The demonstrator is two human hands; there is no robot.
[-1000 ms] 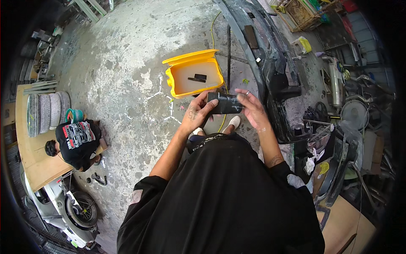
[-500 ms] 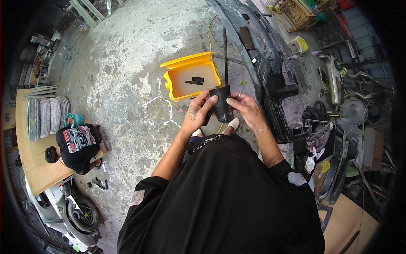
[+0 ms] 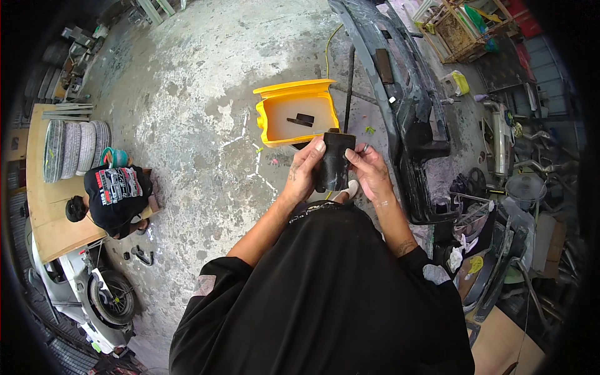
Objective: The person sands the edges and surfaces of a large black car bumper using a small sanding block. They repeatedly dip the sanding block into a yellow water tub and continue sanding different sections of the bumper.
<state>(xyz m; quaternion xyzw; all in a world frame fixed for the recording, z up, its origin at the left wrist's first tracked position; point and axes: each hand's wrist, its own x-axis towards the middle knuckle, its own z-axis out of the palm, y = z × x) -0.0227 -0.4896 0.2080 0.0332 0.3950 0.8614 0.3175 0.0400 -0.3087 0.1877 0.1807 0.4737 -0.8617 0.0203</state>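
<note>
Between my two hands is a piece of black sandpaper (image 3: 336,164), its dark face marked with pale smears. My left hand (image 3: 304,167) pinches its left edge with the thumb on top. My right hand (image 3: 371,171), a ring on one finger, grips the upper right edge between thumb and fingers. Just beyond them stands a yellow cut-open container (image 3: 265,130) of cloudy liquid. A small black block (image 3: 305,119) sits in that liquid, with a flat dark piece against it.
A dark car bumper (image 3: 409,112) stands at my right, propped by a black pole (image 3: 349,87). Scrap parts and exhaust pipes crowd the far right. At left, a person in a black shirt (image 3: 119,194) bends near stacked tyres (image 3: 71,149) and a motorbike (image 3: 94,294).
The sandpaper, curled before, now lies flatter and is tilted to show more of its face. My view has shifted slightly, and both hands still hold the edges.
</note>
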